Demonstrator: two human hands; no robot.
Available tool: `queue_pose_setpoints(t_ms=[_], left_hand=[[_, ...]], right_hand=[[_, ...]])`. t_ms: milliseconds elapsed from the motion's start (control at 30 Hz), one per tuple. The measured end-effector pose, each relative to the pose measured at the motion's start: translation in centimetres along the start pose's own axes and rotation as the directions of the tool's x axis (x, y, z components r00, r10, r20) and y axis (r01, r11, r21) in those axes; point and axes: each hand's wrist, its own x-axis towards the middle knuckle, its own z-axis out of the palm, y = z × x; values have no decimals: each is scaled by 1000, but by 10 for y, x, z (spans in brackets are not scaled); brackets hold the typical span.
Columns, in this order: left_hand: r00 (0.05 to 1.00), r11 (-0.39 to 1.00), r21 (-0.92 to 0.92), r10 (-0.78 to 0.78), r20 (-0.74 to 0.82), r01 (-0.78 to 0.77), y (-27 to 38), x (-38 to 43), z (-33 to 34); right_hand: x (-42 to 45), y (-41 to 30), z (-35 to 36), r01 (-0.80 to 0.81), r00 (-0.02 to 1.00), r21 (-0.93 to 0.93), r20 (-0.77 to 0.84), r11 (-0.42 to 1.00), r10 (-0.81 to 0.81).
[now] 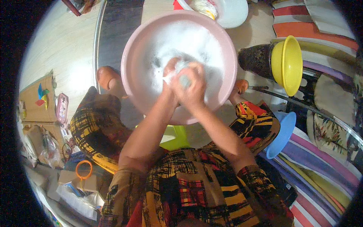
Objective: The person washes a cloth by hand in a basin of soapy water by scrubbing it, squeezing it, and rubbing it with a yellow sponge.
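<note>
A round pink plastic basin [129, 65] stands on the floor in front of me, between my feet. White suds [192, 37] cover much of the water in it. My left hand [170, 74] and my right hand [193, 82] are pressed together over the suds, wet and slightly blurred. Between them is a bunched pale blue-green cloth [185, 81], of which a bit pokes out of my right fist. My fingers hide most of it, so its kind is unclear.
A white tub [234, 12] with cloth inside touches the basin's far side. To the right are a yellow bowl [293, 65] on a dark stand, a blue bowl [282, 134] and striped mats [314, 159]. Under me is a green stool [178, 136]. Cardboard [37, 93] lies left.
</note>
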Motion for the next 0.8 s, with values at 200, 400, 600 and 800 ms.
queue_pose_setpoints(t_ms=[200,400,600,800], left_hand=[[998,974,216,70,5,-69,-11,21,-18],[999,973,230,-2,-50,13,-6,9,-10],[996,962,259,-80,-47,90,3,22,-13],[998,973,227,55,-25,-48,-4,19,-12]], right_hand=[[25,17,-1,-118,984,84,-125,989,128],[20,27,5,-142,988,66,-55,988,146],[14,9,5,26,981,70,-195,997,-12],[39,27,7,-298,951,4,-86,955,297]])
